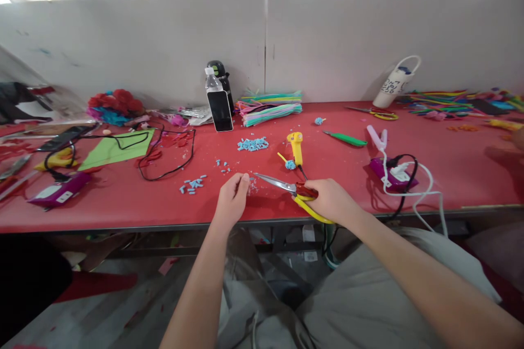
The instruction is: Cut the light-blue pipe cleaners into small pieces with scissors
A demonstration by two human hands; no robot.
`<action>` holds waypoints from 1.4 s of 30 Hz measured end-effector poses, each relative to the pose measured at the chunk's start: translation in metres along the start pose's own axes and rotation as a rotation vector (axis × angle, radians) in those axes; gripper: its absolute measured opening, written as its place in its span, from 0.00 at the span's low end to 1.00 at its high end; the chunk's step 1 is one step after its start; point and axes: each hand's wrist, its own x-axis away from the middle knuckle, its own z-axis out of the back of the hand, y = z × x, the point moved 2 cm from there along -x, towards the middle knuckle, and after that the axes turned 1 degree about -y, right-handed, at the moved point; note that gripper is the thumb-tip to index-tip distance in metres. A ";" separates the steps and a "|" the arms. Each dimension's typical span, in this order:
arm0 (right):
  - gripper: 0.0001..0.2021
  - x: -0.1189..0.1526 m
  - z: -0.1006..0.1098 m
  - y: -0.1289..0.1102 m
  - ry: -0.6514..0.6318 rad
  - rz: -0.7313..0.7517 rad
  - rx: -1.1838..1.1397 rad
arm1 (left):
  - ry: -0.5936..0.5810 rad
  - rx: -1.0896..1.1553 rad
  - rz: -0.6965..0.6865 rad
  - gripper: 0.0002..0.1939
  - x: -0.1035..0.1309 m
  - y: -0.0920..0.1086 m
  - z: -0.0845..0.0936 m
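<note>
My right hand (327, 199) is wrapped round the handles of a pair of scissors (278, 181), whose red-and-yellow grips show at the fingers. The blades point left toward my left hand (233, 196), which is closed in a pinch. Whatever sits between its thumb and finger is too small to name. Tiny trimmings lie on the table under the blade tips. Short blue fuzzy pieces (192, 184) lie left of my left hand, and a larger heap of blue pieces (252, 144) is beyond it. A yellow glue gun (295, 147) rests behind the scissors, beside a small blue fuzzy ball (290, 164).
On the red table (262, 212) are a phone (220, 111) leaning on bottles, bundled pipe cleaners (270, 109), green-handled tweezers (347, 139) and another blue ball (319, 121). Purple power strips (59, 190) with cords stand at both sides. A grey partition (164, 49) closes the back.
</note>
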 end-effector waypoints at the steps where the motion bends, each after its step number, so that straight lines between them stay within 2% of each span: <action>1: 0.13 0.000 0.000 0.000 0.008 0.003 -0.002 | -0.002 -0.004 -0.002 0.19 0.000 0.000 0.000; 25: 0.13 0.001 -0.002 -0.002 -0.046 0.006 -0.004 | -0.041 -0.007 0.019 0.17 0.000 -0.003 -0.001; 33: 0.14 0.001 -0.002 0.001 0.004 0.015 0.004 | -0.046 0.001 0.017 0.17 0.001 -0.002 -0.001; 42: 0.14 0.002 -0.002 -0.002 -0.028 0.023 -0.010 | -0.042 -0.012 0.017 0.18 0.000 -0.001 -0.001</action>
